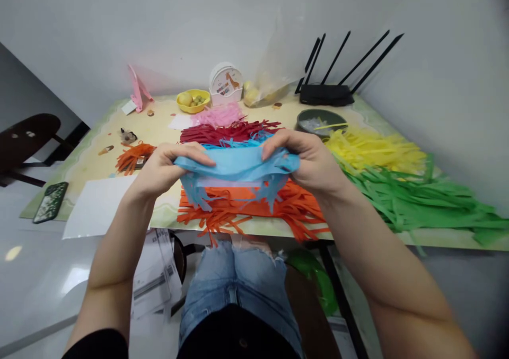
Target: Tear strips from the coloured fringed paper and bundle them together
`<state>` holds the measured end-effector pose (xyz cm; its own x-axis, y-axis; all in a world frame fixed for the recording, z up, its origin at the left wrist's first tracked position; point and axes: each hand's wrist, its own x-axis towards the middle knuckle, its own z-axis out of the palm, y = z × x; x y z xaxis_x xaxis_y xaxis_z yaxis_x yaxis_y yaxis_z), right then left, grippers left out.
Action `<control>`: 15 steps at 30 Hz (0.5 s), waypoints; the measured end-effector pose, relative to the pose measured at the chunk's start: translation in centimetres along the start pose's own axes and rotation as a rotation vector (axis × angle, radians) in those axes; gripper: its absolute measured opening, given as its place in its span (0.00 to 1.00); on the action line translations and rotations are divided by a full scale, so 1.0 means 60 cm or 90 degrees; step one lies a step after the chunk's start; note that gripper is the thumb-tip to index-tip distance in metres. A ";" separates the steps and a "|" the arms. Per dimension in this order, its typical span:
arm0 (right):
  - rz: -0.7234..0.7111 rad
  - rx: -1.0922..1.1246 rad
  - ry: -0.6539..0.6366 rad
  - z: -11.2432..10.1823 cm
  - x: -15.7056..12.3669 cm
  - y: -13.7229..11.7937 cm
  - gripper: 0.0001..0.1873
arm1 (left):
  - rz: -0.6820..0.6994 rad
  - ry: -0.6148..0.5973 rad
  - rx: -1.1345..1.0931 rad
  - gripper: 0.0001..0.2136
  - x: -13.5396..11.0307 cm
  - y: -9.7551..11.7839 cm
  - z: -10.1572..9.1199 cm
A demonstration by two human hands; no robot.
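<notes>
Between my two hands a light blue fringed sheet of tissue paper (238, 163) is stretched above the table's near edge, its cut strips dangling at both ends. My left hand (169, 165) pinches its left end, thumb on top. On the right end, my right hand (304, 155) grips it with fingers curled underneath. Below it lies orange fringed paper (246, 202), with strips hanging over the edge. Just beyond my hands are more blue strips (254, 140), dark red fringed paper (222, 133) and pink fringed paper (218, 115).
Yellow fringe (377, 149) and green fringe (421, 197) heap on the right, near a dark green bowl (318, 119) and a black router (326, 95). A yellow fruit dish (193, 100) stands at the back. White paper (99, 205) and a phone (50, 202) lie left.
</notes>
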<state>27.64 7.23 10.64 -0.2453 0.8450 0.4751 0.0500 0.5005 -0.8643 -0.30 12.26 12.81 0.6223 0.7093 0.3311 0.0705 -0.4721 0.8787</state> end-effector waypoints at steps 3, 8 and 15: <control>-0.044 -0.058 -0.052 -0.010 0.002 -0.010 0.09 | 0.024 -0.071 0.030 0.08 -0.004 0.011 -0.017; -0.081 -0.172 -0.081 -0.016 0.006 -0.031 0.10 | -0.031 -0.217 0.027 0.26 0.001 0.039 -0.042; -0.053 -0.268 -0.127 -0.024 0.006 -0.046 0.11 | -0.153 -0.177 0.189 0.15 0.032 0.051 0.000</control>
<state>28.84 6.40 13.45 -0.4445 0.7664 0.4637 0.4004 0.6331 -0.6624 1.09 12.16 16.16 0.7434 0.6687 -0.0095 0.4323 -0.4696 0.7698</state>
